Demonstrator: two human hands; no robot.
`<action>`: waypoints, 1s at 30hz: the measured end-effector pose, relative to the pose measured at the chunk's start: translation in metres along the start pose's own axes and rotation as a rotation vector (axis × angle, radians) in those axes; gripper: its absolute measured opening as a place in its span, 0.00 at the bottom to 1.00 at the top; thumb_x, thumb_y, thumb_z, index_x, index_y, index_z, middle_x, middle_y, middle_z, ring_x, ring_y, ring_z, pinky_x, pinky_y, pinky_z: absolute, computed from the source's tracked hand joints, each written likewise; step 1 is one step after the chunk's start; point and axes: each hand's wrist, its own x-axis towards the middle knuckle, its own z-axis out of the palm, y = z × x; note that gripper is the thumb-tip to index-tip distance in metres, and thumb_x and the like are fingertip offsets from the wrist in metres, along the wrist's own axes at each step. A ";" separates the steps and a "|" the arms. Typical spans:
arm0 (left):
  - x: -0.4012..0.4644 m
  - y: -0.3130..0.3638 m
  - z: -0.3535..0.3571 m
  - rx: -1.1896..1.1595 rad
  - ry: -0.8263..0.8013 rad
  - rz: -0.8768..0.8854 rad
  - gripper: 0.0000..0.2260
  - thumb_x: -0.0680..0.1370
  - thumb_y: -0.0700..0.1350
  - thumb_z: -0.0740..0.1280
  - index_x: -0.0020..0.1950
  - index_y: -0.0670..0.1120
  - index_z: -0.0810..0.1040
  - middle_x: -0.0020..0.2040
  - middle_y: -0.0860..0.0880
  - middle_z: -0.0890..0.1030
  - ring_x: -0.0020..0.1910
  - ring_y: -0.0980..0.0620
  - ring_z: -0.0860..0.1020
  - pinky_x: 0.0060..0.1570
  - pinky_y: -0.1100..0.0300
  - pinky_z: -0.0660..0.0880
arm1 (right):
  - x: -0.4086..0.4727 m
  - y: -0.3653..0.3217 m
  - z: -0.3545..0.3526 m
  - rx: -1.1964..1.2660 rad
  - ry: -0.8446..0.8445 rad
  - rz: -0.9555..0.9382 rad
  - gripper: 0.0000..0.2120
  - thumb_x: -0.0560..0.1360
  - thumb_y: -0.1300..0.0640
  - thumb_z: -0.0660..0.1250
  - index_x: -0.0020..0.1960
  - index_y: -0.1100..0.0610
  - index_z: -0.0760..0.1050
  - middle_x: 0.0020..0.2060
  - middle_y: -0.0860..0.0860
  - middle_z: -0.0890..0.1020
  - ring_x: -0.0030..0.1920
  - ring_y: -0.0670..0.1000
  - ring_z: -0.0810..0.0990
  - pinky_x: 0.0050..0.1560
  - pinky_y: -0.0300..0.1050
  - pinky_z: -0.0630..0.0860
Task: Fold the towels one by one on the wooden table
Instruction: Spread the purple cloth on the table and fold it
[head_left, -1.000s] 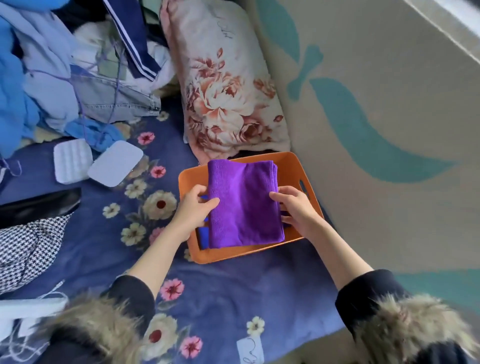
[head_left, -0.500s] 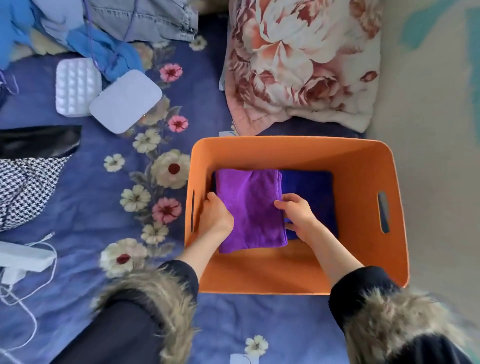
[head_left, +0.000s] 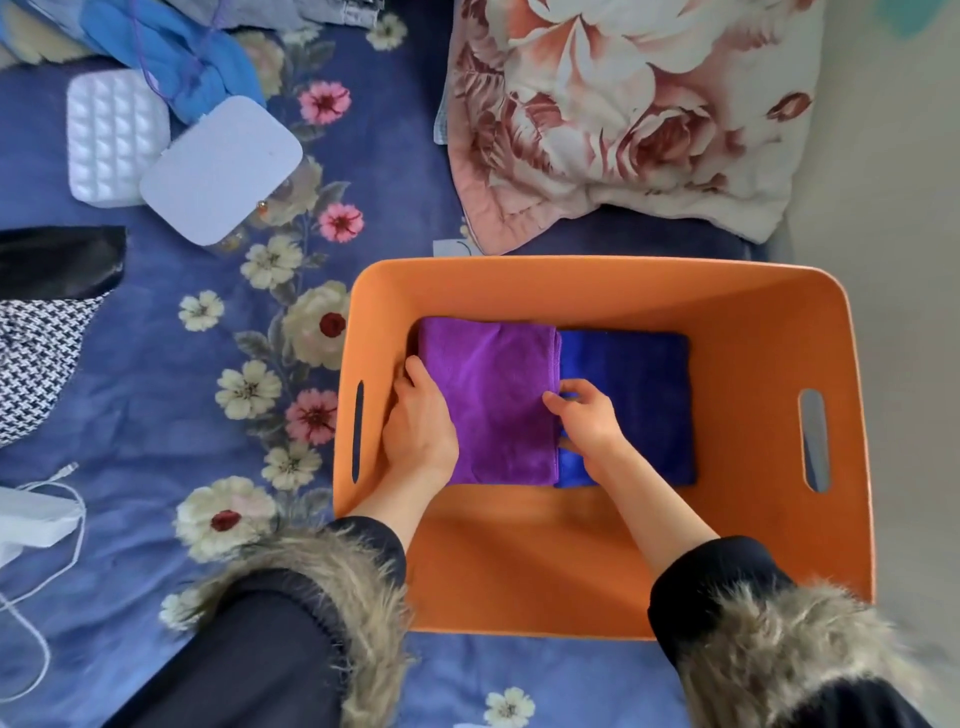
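1. Left hand (head_left: 418, 423), centre-left of frame, inside the orange basket (head_left: 769, 519). Its fingers curl over the left edge of the folded purple towel (head_left: 493, 400), fingertips tucked down between towel and basket wall. Grasping the towel, as far as visible; the fingertips themselves are hidden.
2. Purple towel lies flat on the basket floor against the left wall. Its long axis runs top-to-bottom in frame, toward the person. It sits between the two hands, so both are equally near, one on each long edge.
3. Right hand (head_left: 589, 423) at frame centre holds the purple towel's right edge, where it butts against the folded blue towel (head_left: 644, 395). Fingers are bent, thumb up. Whether they pinch only the purple edge or also catch blue cloth, cannot tell; the seam is covered by the hand.
4. Blue towel lies just right of the purple one, touching or slightly under it, same orientation. A lighter blue strip (head_left: 571, 470) shows below the right wrist; a fold of this towel or another one, unclear.
5. Judgement: the purple towel is being set in or taken out. Either way the move is straight up or down, grips on both long sides.
6. Hard to see: no wooden table in frame. The basket sits on a floral blue bedsheet (head_left: 156, 415), floral pillow (head_left: 623, 114) at top. Fur-trimmed sleeves (head_left: 322, 587) hide the forearms, and the basket's near wall is partly cut off.
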 end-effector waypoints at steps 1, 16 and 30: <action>-0.001 0.000 0.001 0.021 -0.011 0.010 0.26 0.76 0.34 0.60 0.71 0.42 0.54 0.64 0.40 0.68 0.52 0.39 0.78 0.39 0.52 0.66 | 0.001 0.001 0.000 -0.013 0.003 -0.002 0.06 0.77 0.58 0.64 0.53 0.57 0.73 0.51 0.58 0.79 0.49 0.56 0.78 0.55 0.59 0.77; 0.016 -0.007 0.033 0.683 -0.155 0.467 0.61 0.62 0.66 0.72 0.71 0.49 0.26 0.73 0.39 0.29 0.72 0.38 0.31 0.71 0.45 0.35 | 0.035 0.025 -0.014 -1.669 -0.074 -0.918 0.56 0.65 0.28 0.62 0.70 0.50 0.25 0.71 0.52 0.29 0.73 0.54 0.31 0.69 0.62 0.31; 0.009 0.003 0.002 0.582 -0.362 0.508 0.49 0.72 0.55 0.70 0.74 0.53 0.32 0.74 0.41 0.31 0.74 0.39 0.34 0.73 0.46 0.42 | 0.004 0.022 -0.025 -1.291 -0.035 -0.787 0.44 0.71 0.32 0.59 0.76 0.46 0.38 0.76 0.51 0.40 0.75 0.53 0.37 0.71 0.60 0.36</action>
